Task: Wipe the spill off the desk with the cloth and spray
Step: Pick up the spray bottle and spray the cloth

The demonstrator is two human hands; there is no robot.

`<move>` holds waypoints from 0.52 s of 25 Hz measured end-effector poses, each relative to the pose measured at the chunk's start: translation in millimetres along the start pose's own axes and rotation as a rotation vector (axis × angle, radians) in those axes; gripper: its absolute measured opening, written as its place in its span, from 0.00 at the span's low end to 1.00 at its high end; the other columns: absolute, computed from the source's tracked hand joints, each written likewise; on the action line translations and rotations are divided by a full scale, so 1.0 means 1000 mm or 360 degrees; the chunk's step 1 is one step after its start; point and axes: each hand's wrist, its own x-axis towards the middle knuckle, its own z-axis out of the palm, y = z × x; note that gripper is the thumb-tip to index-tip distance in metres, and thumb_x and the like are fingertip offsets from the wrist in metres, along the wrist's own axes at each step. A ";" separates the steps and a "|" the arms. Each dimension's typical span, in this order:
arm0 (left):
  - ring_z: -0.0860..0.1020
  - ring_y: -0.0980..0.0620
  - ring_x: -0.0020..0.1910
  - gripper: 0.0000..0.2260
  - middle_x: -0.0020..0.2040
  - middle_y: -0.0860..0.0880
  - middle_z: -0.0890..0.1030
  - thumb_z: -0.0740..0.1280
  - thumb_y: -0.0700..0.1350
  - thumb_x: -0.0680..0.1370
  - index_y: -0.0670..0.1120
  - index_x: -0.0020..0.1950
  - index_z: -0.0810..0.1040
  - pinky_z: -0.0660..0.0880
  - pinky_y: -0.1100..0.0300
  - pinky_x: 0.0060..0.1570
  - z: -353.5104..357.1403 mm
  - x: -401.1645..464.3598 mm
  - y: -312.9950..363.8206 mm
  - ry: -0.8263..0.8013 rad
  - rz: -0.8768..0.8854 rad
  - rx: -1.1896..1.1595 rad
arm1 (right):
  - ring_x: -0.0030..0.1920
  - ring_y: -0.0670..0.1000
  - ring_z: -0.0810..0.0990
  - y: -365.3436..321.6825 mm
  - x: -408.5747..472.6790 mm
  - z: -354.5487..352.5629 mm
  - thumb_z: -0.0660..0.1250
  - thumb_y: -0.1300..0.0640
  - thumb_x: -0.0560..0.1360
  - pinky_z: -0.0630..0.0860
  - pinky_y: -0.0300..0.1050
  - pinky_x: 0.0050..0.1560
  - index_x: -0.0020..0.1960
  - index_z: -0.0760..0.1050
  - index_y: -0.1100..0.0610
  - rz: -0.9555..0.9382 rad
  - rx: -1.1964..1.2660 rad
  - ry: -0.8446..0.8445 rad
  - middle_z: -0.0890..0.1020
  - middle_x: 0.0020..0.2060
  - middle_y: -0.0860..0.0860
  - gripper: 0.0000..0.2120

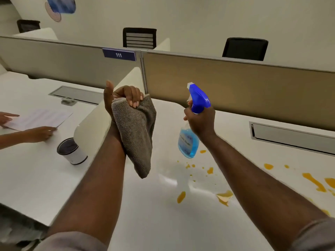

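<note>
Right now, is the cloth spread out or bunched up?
Bunched up: the left hand grips the cloth by one gathered end, and the rest hangs in folds above the desk.

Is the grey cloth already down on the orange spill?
No, the grey cloth hangs in the air from the left hand, above the desk, while the orange spill lies untouched.
</note>
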 end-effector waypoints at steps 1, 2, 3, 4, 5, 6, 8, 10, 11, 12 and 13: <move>0.70 0.51 0.25 0.34 0.22 0.50 0.74 0.39 0.59 0.74 0.47 0.23 0.76 0.66 0.55 0.39 -0.014 -0.013 0.000 0.0049 -0.0019 0.0014 | 0.35 0.58 0.83 0.004 0.000 0.014 0.67 0.66 0.68 0.81 0.56 0.42 0.44 0.75 0.57 0.0021 0.0005 0.0006 0.80 0.34 0.52 0.07; 0.69 0.51 0.25 0.34 0.22 0.50 0.74 0.39 0.59 0.74 0.47 0.23 0.76 0.65 0.54 0.39 -0.027 -0.023 0.000 0.0104 0.0002 0.0011 | 0.37 0.59 0.83 0.008 0.001 0.027 0.67 0.66 0.68 0.81 0.57 0.43 0.45 0.75 0.57 0.0044 0.0014 0.0004 0.81 0.36 0.53 0.07; 0.69 0.51 0.25 0.34 0.22 0.50 0.73 0.39 0.59 0.74 0.47 0.22 0.75 0.65 0.54 0.39 -0.036 -0.032 0.000 0.0158 -0.0019 0.0019 | 0.38 0.60 0.82 0.013 0.001 0.041 0.68 0.65 0.68 0.81 0.58 0.44 0.45 0.76 0.58 0.0065 0.0023 -0.0006 0.81 0.37 0.54 0.07; 0.69 0.51 0.24 0.33 0.22 0.50 0.73 0.40 0.59 0.74 0.47 0.22 0.75 0.64 0.54 0.39 -0.045 -0.038 0.000 0.0187 -0.0042 0.0003 | 0.39 0.60 0.82 0.016 0.003 0.053 0.68 0.65 0.68 0.81 0.58 0.45 0.45 0.76 0.59 0.0073 0.0033 -0.0016 0.81 0.38 0.54 0.07; 0.68 0.51 0.24 0.33 0.21 0.50 0.73 0.40 0.59 0.74 0.47 0.22 0.75 0.64 0.54 0.39 -0.052 -0.045 0.000 0.0223 -0.0066 0.0020 | 0.39 0.60 0.82 0.020 0.004 0.066 0.67 0.64 0.68 0.81 0.59 0.45 0.45 0.76 0.59 0.0078 0.0038 -0.0023 0.80 0.38 0.53 0.07; 0.68 0.51 0.24 0.33 0.21 0.50 0.72 0.40 0.59 0.74 0.47 0.21 0.75 0.64 0.54 0.39 -0.061 -0.051 -0.002 0.0241 -0.0105 -0.0018 | 0.39 0.59 0.82 0.024 0.006 0.078 0.68 0.64 0.68 0.81 0.59 0.44 0.45 0.76 0.60 0.0080 0.0035 -0.0025 0.80 0.37 0.53 0.07; 0.69 0.51 0.24 0.32 0.21 0.50 0.73 0.49 0.64 0.75 0.47 0.21 0.76 0.65 0.54 0.39 -0.077 -0.062 -0.004 0.0274 -0.0140 -0.0035 | 0.39 0.58 0.82 0.031 0.008 0.101 0.68 0.63 0.68 0.81 0.58 0.44 0.47 0.76 0.62 0.0090 0.0006 -0.0026 0.80 0.37 0.53 0.08; 0.69 0.51 0.25 0.29 0.21 0.48 0.73 0.64 0.68 0.71 0.45 0.21 0.75 0.65 0.54 0.39 -0.090 -0.071 -0.004 0.0298 -0.0176 -0.0014 | 0.38 0.57 0.81 0.038 0.010 0.122 0.69 0.64 0.68 0.81 0.57 0.44 0.47 0.76 0.63 0.0101 -0.0011 -0.0007 0.79 0.37 0.53 0.08; 0.69 0.50 0.25 0.29 0.21 0.48 0.72 0.67 0.68 0.68 0.45 0.21 0.75 0.65 0.54 0.39 -0.094 -0.074 -0.004 0.0322 -0.0200 0.0010 | 0.39 0.57 0.81 0.041 0.011 0.131 0.69 0.64 0.68 0.81 0.56 0.44 0.47 0.76 0.63 0.0103 -0.0017 0.0010 0.79 0.37 0.53 0.08; 0.69 0.50 0.25 0.29 0.21 0.48 0.72 0.68 0.68 0.67 0.45 0.21 0.75 0.64 0.53 0.39 -0.099 -0.078 -0.006 0.0335 -0.0210 -0.0015 | 0.39 0.57 0.81 0.044 0.012 0.139 0.69 0.64 0.68 0.81 0.56 0.44 0.47 0.76 0.64 0.0105 -0.0032 0.0020 0.79 0.37 0.53 0.09; 0.69 0.50 0.25 0.28 0.21 0.48 0.72 0.69 0.68 0.67 0.45 0.21 0.75 0.64 0.53 0.39 -0.104 -0.078 -0.006 0.0324 -0.0235 0.0029 | 0.39 0.58 0.81 0.046 0.015 0.148 0.69 0.64 0.68 0.81 0.55 0.44 0.48 0.77 0.64 0.0108 -0.0052 0.0019 0.79 0.37 0.53 0.09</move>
